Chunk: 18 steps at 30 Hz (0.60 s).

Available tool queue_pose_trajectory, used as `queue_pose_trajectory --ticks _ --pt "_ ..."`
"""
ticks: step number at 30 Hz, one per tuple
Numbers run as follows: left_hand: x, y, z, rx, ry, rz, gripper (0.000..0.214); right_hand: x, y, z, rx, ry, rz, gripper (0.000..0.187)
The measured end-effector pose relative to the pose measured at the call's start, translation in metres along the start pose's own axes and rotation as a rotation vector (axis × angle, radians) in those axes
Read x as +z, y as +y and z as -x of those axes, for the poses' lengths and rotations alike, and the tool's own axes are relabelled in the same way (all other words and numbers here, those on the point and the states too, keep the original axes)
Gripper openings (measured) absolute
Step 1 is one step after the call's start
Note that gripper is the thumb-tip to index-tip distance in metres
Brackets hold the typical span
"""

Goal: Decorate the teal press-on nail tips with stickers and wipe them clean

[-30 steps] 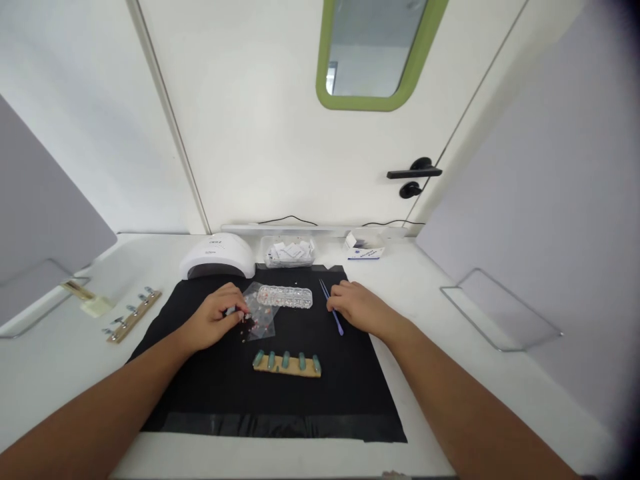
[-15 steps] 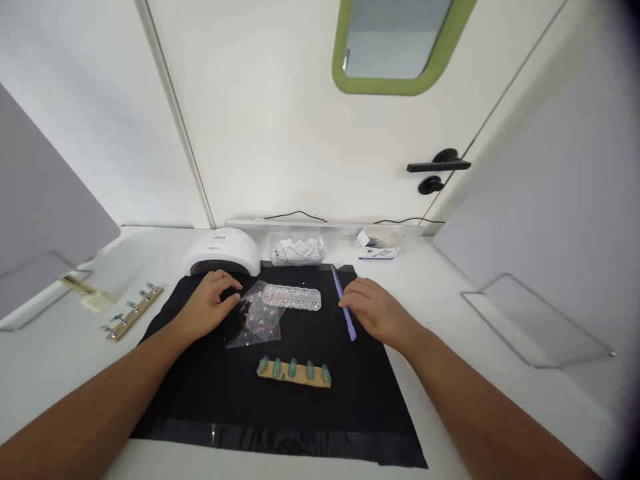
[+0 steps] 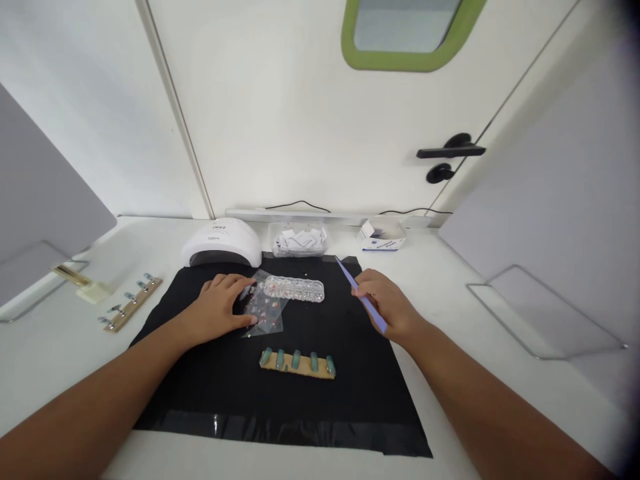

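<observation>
One head-worn camera looks forward and down, close over the left hand [image 3: 220, 310] and right hand [image 3: 393, 308], facing the door [image 3: 300, 120].

Mat [image 3: 210, 393] bare before nail strip [image 3: 297, 363]; tray [image 3: 294, 289], sachet [image 3: 267, 310], lamp [image 3: 223, 243] crowd beyond.

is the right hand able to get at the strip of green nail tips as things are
Probably yes: the right hand, holding a purple stick, is beside the nail strip, only bare black mat between.

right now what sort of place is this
Probably a nail-art desk: a nail lamp, a strip of teal nail tips on a black mat, and a gem box.
</observation>
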<state>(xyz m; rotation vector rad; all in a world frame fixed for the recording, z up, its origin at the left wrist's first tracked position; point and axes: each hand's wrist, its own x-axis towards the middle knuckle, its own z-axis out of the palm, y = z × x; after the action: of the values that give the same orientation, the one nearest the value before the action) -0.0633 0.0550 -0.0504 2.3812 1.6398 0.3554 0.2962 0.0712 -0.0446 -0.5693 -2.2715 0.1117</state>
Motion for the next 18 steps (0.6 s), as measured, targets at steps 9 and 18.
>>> queue_pose_trajectory --ticks 9,18 --pt "-0.006 0.001 -0.001 -0.063 -0.026 -0.023 0.067 -0.002 -0.002 -0.002 0.039 -0.071 0.047 0.019" --pt "-0.005 -0.01 -0.007 -0.077 0.048 0.003 0.064 -0.006 0.0 -0.008 0.165 -0.381 0.177 0.025"
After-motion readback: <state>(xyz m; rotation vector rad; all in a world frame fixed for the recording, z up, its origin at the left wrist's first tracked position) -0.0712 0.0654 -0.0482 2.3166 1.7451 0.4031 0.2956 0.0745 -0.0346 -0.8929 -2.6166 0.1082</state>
